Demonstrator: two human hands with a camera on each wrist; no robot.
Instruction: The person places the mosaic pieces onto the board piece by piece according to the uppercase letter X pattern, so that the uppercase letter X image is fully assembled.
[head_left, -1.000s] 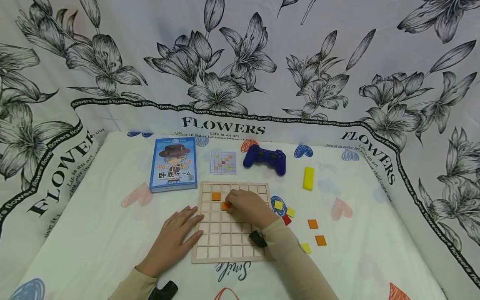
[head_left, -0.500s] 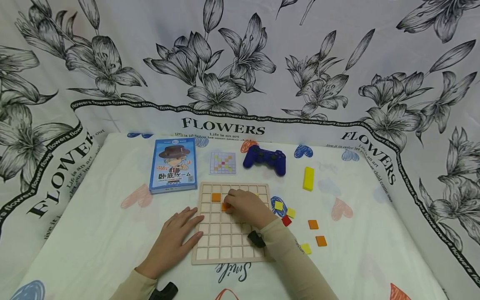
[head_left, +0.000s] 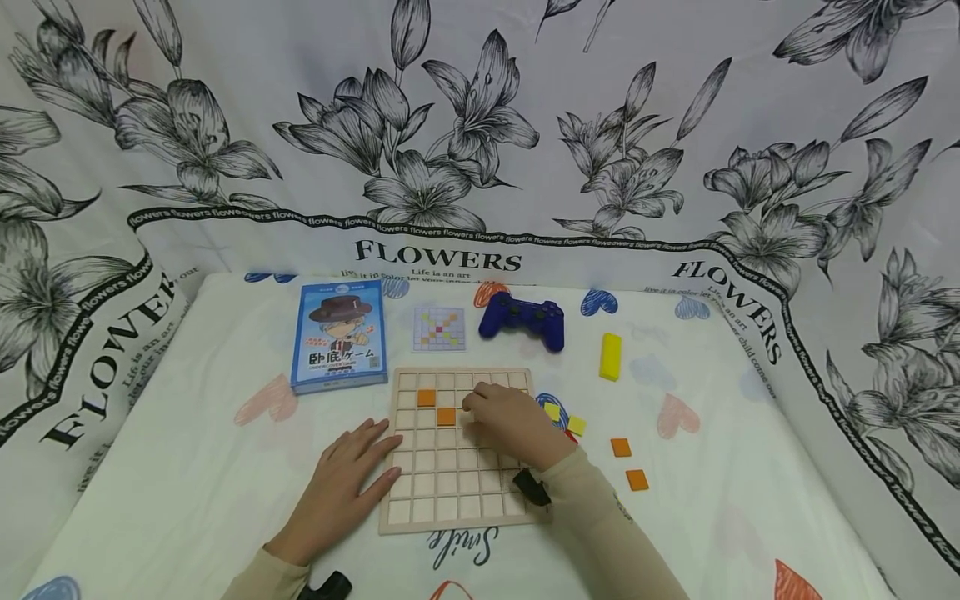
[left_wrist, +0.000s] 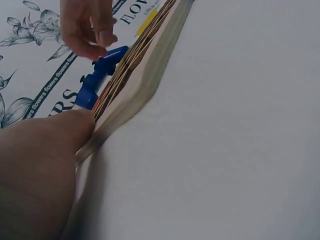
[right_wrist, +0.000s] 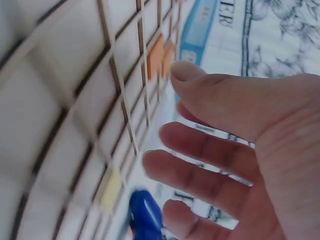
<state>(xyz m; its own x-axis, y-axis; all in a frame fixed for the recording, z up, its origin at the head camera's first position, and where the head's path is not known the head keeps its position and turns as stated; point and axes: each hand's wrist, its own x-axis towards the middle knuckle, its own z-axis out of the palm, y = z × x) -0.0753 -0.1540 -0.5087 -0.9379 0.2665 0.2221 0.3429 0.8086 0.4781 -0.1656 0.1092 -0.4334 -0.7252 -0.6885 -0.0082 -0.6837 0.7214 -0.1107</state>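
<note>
A wooden grid board (head_left: 425,486) lies in front of me. Two orange square tiles (head_left: 426,397) (head_left: 446,417) sit diagonally in its upper left cells. My left hand (head_left: 341,487) rests at the board's left edge, fingers extended and fingertips on the rim; the left wrist view shows part of this hand (left_wrist: 42,165) close to the board's side. Just right of the second orange tile, my right hand (head_left: 517,423) is over the board. In the right wrist view its fingers are loosely bent with nothing between them, and a yellow tile (right_wrist: 111,190) sits in a board cell.
Right of the board lie yellow tiles (head_left: 576,425), a partly hidden red tile (head_left: 571,437) and two loose orange tiles (head_left: 621,447) (head_left: 637,480). Behind it are a blue game box (head_left: 339,337), a patterned card (head_left: 439,329), a blue game controller (head_left: 521,321) and a yellow block (head_left: 611,357).
My right hand has let go of the second orange tile and moved right, leaving it in its cell in full view. My left hand stays at the board's edge. The head view has shifted slightly.
</note>
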